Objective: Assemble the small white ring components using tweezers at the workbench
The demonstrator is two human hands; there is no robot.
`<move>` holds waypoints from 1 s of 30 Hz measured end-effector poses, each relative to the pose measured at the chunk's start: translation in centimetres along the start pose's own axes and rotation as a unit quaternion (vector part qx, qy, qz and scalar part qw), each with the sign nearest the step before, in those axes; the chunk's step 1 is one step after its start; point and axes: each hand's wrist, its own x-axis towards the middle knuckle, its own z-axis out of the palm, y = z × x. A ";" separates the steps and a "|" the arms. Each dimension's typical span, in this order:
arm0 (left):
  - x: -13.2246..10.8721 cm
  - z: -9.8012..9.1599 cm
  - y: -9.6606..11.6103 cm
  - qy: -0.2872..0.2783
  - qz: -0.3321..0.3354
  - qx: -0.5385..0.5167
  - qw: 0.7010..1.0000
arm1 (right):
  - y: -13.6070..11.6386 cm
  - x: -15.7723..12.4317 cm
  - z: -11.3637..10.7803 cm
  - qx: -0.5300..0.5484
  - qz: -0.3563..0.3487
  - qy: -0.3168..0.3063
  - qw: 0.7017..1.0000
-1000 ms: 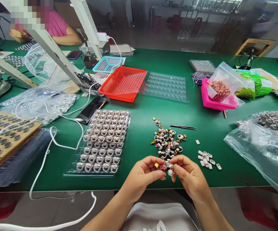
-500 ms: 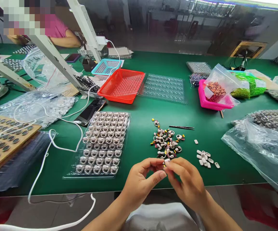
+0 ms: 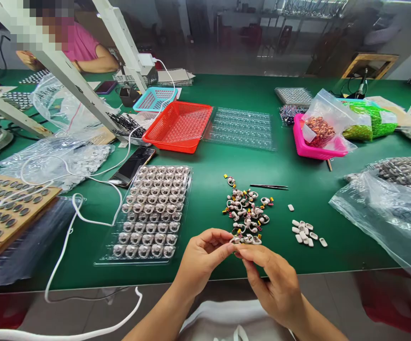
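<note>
My left hand (image 3: 200, 258) and my right hand (image 3: 274, 277) meet fingertip to fingertip at the table's near edge. Both are closed in a pinch around a tiny earphone part, mostly hidden by the fingers. A small white cap, visible in my right fingertips a moment earlier, is now covered. Just beyond lies a pile of pale, curved earphone parts (image 3: 242, 206) with yellow and pink bits. To the right are several loose white caps (image 3: 303, 232), one lying apart (image 3: 290, 207). Black tweezers (image 3: 269, 187) lie behind the pile.
At left stands a clear tray (image 3: 150, 210) filled with shiny rounded pieces. Behind are a phone (image 3: 134, 166), a red basket (image 3: 178, 128), a clear blister tray (image 3: 242, 128) and a pink basket (image 3: 321, 150). A white cable (image 3: 61, 255) loops at left. A co-worker (image 3: 84, 47) sits far left.
My hands have shifted slightly left and closed tighter together. The white cap that showed in my right fingertips is now hidden between the fingers. The view has tilted slightly.
</note>
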 end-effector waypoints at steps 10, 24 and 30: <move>0.2 0.0 0.4 -0.021 -0.066 -0.122 0.990 | 1.2 0.4 -0.7 0.073 0.145 0.060 0.985; -0.7 1.2 0.5 -0.082 -0.130 -0.178 0.972 | 0.9 1.3 -0.8 0.131 0.129 -0.041 0.982; -1.2 1.0 0.0 -0.114 -0.027 -0.059 0.991 | 1.4 1.0 -0.7 0.343 0.351 -0.013 0.871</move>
